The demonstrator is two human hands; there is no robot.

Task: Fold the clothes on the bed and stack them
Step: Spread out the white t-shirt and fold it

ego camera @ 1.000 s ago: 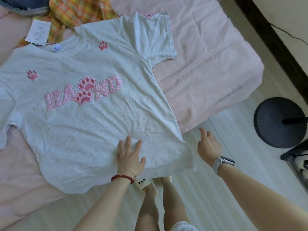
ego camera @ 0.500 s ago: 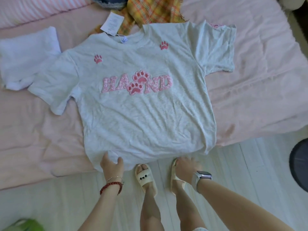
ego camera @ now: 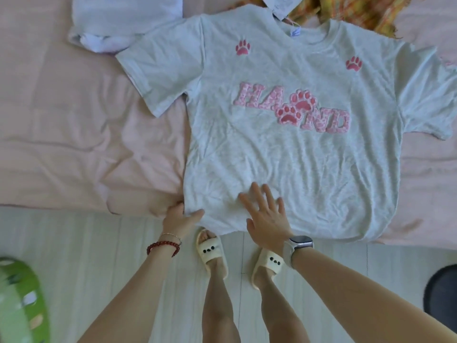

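Left hand (ego camera: 178, 217) curled pinching; right hand (ego camera: 265, 215) flat, fingers spread.

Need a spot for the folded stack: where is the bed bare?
Bare sheet lies left of the grey T-shirt, below the white garment. A narrow strip shows right of the shirt. The top edge is crowded with the plaid cloth.

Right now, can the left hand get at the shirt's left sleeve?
Probably yes: the left hand grips the grey T-shirt at its hem corner, and only bare pink sheet lies between it and the sleeve.
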